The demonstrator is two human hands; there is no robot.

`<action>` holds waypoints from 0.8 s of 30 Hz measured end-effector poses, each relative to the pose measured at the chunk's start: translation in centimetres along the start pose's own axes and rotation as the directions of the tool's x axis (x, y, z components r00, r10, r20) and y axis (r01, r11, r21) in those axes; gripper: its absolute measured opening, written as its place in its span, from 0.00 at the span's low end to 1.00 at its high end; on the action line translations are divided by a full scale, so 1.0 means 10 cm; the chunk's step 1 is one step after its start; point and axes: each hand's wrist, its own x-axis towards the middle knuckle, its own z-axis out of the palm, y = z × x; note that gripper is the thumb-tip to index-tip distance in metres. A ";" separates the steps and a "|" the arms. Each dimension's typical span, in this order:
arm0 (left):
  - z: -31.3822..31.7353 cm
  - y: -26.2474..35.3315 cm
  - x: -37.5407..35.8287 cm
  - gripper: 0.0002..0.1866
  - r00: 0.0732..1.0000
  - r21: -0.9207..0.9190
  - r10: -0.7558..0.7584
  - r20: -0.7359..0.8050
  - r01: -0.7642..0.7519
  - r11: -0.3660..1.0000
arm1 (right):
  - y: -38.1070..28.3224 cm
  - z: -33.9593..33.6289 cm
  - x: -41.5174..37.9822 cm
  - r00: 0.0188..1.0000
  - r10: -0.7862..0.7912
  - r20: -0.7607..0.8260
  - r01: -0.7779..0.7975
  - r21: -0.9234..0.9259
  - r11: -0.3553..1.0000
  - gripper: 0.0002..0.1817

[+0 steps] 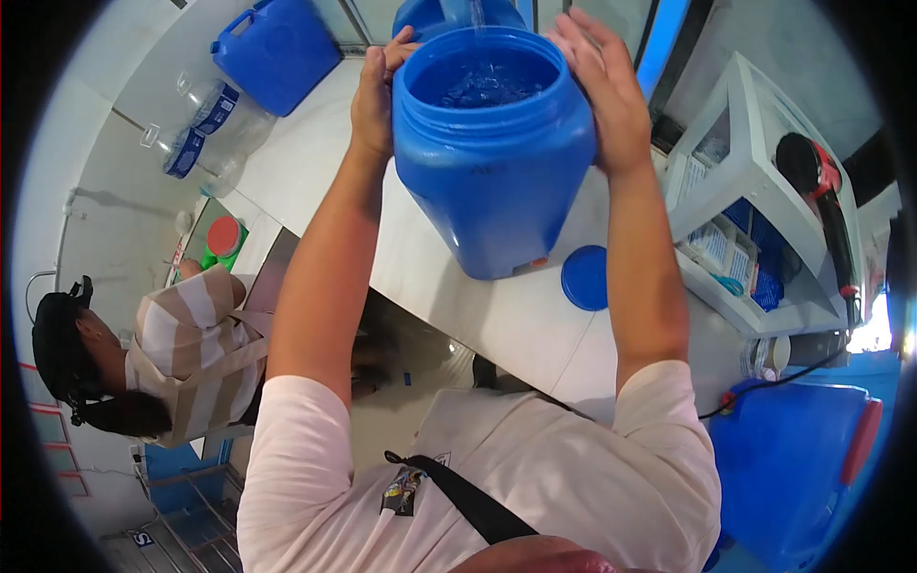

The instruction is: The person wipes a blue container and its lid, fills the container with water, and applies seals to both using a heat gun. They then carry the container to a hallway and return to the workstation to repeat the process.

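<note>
A large blue plastic drum [492,181] with a wide threaded mouth stands on the white tiled counter, uncapped. Inside its mouth the water [489,86] is rippling, fed by a thin stream [478,13] from above. My left hand [374,100] grips the drum's left side near the rim. Against the opposite side, my right hand [608,100] holds it with long, slightly blurred fingers. A round blue lid [585,277] lies on the counter by my right forearm. Behind the drum's mouth is another blue container [420,13], partly hidden.
A blue jerrycan [277,53] and clear plastic bottles [205,138] stand at the left. To the right are a white shelf unit [745,162], a black-and-red tool [821,191] with a cord, and a big blue container [793,458]. Another person [191,334] works at the left.
</note>
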 end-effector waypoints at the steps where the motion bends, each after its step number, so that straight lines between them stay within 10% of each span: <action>1: 0.01 0.01 0.00 0.36 1.000 0.014 0.010 0.004 -0.010 1.000 | 0.10 -0.06 0.24 0.980 0.111 0.163 -0.113 0.002 0.994 0.17; 6: 0.04 -0.01 0.02 0.36 1.000 0.020 0.012 0.000 -0.012 1.000 | 1.23 -0.36 1.13 0.877 0.174 0.449 -0.114 -0.157 0.981 0.14; 9: -0.09 -0.07 0.07 0.32 1.000 0.018 -0.026 0.008 0.025 1.000 | 1.35 -0.47 0.91 0.955 0.147 0.258 -0.137 -0.057 0.989 0.15; 11: -0.07 -0.11 0.00 0.36 0.973 -0.396 -0.226 -0.039 0.192 0.898 | 1.23 -0.64 0.37 0.953 0.269 0.141 -0.262 -0.067 0.963 0.19; 14: -0.48 -0.31 0.04 0.33 0.949 -0.525 -0.284 0.136 0.312 0.792 | 1.25 -0.95 -0.45 0.980 0.188 -0.060 -0.193 -0.495 0.847 0.24; 16: -0.30 -0.23 0.01 0.30 0.942 -0.485 -0.336 0.013 0.300 0.821 | 0.91 -0.87 -1.02 0.857 0.440 -0.268 -0.513 -0.368 0.775 0.21; 19: -0.04 -0.13 0.02 0.29 0.998 -0.296 -0.037 0.054 0.051 0.954 | 0.75 -0.76 -1.62 0.792 0.486 -0.371 -0.512 0.031 0.858 0.20; 22: -0.15 -0.21 0.10 0.30 0.979 0.011 0.178 0.099 -0.179 0.984 | 0.41 -0.28 -1.68 0.885 0.255 -0.390 -0.369 -0.251 0.895 0.23; 24: -0.21 -0.25 0.13 0.29 0.982 -0.225 0.094 0.165 -0.056 0.973 | 0.29 0.02 -1.50 0.941 -0.249 -0.227 0.131 -0.435 0.891 0.23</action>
